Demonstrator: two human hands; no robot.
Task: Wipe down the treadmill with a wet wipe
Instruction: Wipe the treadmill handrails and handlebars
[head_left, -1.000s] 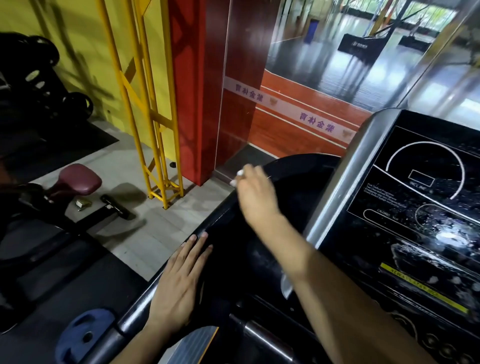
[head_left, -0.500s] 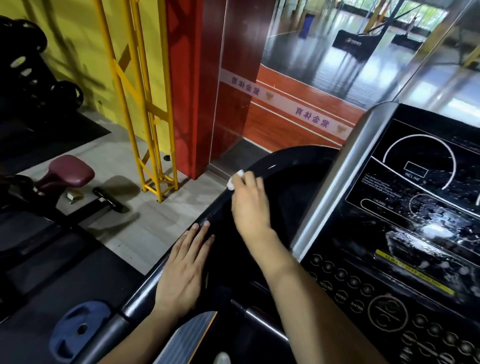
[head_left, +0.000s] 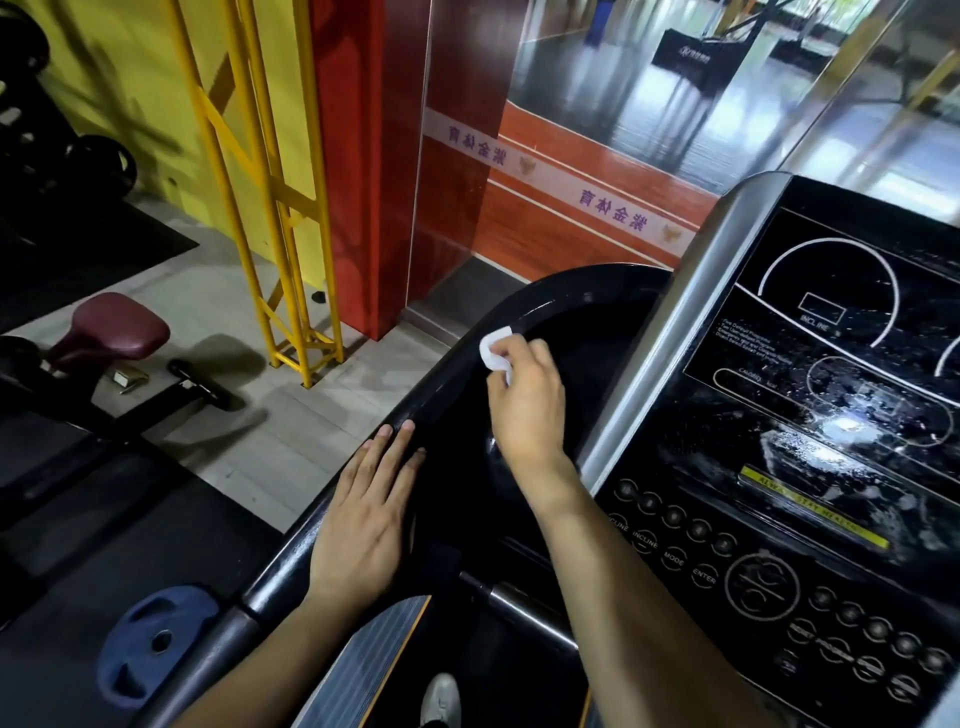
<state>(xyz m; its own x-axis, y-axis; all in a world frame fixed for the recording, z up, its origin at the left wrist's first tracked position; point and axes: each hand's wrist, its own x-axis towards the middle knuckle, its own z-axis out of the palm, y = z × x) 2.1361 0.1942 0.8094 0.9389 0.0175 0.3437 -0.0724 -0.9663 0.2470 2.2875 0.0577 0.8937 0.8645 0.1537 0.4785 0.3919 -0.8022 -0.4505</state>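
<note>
From the head camera, looking down over a treadmill, the right hand reaches forward with its fingers curled around a small white wet wipe, pinching it against the curved black handrail that sweeps round the left front of the machine. The wipe is crumpled, and part of it sticks out beyond the fingertips, touching the glossy rail just where the bend begins.

The left hand lies flat on the same handrail, nearer to the person, with its fingers straight and together, holding nothing; the fingertips point up along the rail toward the right hand, and the two hands are near each other but apart.

To the right stands the console, a black panel with white curved outlines, a box marked INCLINE, a yellow strip and rows of round buttons lower down; its surface is speckled with pale spots and a bright glare. A silver post frames its left edge.

On the floor to the left are a yellow metal frame, a dark red padded seat and, lower down, a blue weight plate. Behind the yellow frame rises a red pillar, and beyond it a glass wall gives onto a glossy court floor. At the bottom edge a light-coloured shoe shows beside the ribbed side rail of the deck.
</note>
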